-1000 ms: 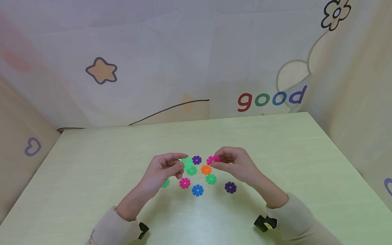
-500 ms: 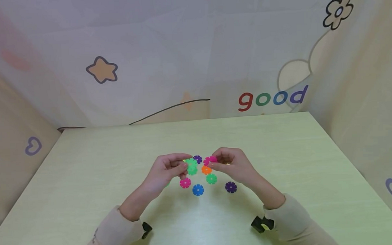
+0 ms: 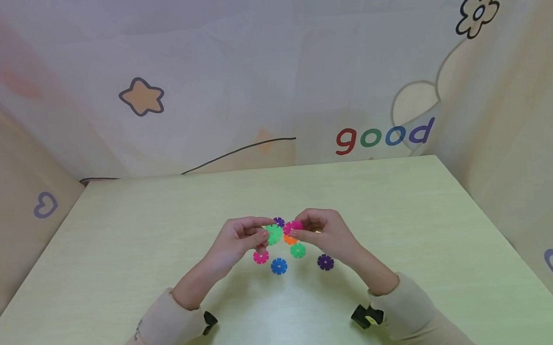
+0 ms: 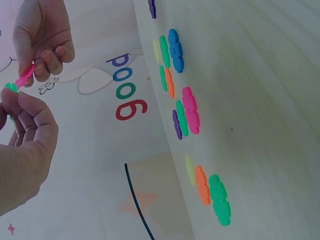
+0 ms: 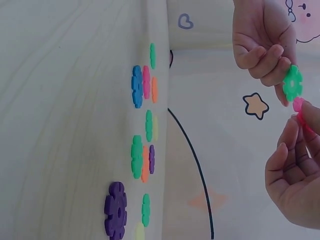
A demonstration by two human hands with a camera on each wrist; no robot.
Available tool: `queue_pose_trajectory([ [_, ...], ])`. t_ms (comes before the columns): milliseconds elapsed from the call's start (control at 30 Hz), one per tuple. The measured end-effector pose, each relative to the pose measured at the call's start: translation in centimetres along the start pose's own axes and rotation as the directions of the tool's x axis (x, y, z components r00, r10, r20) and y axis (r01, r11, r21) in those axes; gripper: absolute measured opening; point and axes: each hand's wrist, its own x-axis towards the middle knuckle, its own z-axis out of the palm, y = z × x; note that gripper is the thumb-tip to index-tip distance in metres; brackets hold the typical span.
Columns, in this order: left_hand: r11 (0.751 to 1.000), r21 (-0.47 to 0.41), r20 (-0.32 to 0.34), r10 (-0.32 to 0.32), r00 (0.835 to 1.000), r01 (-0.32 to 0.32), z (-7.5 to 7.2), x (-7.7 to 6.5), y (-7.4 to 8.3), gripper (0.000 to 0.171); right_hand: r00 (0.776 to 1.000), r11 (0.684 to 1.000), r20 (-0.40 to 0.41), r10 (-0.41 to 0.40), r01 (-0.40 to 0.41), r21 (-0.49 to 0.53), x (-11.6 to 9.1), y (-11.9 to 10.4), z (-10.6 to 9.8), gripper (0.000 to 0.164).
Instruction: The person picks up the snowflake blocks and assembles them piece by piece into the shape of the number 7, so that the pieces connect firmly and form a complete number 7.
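My left hand [image 3: 235,245] pinches a green notched snowflake disc [image 3: 274,234] between thumb and fingers, above the table. Facing it, my right hand [image 3: 326,231] pinches a pink snowflake disc [image 3: 292,228] in the same way. The two discs meet edge to edge in the right wrist view, where the green disc [image 5: 293,83] shows its flat face and the pink disc [image 5: 299,105] is partly covered by fingers. Seen from the left wrist, the pink disc [image 4: 24,77] appears nearly edge-on, its lower end right at the green disc [image 4: 11,87].
Several loose discs lie flat on the pale table [image 3: 147,258] below the hands, among them a blue disc [image 3: 279,266], a dark purple disc [image 3: 326,262], a pink disc on the table [image 3: 261,257] and an orange disc [image 3: 290,239]. A printed curtain [image 3: 236,67] closes the back.
Both hands have come closer together, the left moving right and the right moving left. The gap between the held green and pink discs has closed.
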Motion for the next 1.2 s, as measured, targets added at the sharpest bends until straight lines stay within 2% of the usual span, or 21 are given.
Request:
queue_pose_trajectory([
  [333, 1.000, -0.016, 0.035, 0.017, 0.999, -0.016, 0.3, 0.2, -0.3, 0.033, 0.999, 0.999, 0.002, -0.034, 0.034, 0.006, -0.2, 0.1, 0.4, 0.010],
  [633, 0.999, -0.030, 0.020, 0.014, 1.000, -0.013, 0.5, 0.3, -0.5, 0.034, 0.999, 0.999, 0.015, -0.036, 0.036, -0.002, -0.5, 0.0, 0.4, 0.011],
  [867, 0.998, 0.026, -0.028, 0.054, 0.998, -0.053, 0.7, 0.1, -0.6, 0.032, 0.986, 0.983, 0.041, -0.161, 0.164, -0.080, -0.7, 0.2, 0.3, 0.012],
  [1000, 0.993, 0.076, -0.007, 0.087, 0.996, -0.086, 0.8, -0.1, -0.6, 0.037, 0.973, 0.964, 0.033, -0.229, 0.232, -0.127, -0.9, 0.3, 0.4, 0.011],
  [1200, 0.981, 0.153, -0.002, 0.123, 0.992, -0.121, 0.9, -0.3, -0.7, 0.046, 0.960, 0.949, 0.020, -0.281, 0.281, -0.145, -1.2, 0.1, 0.7, 0.011],
])
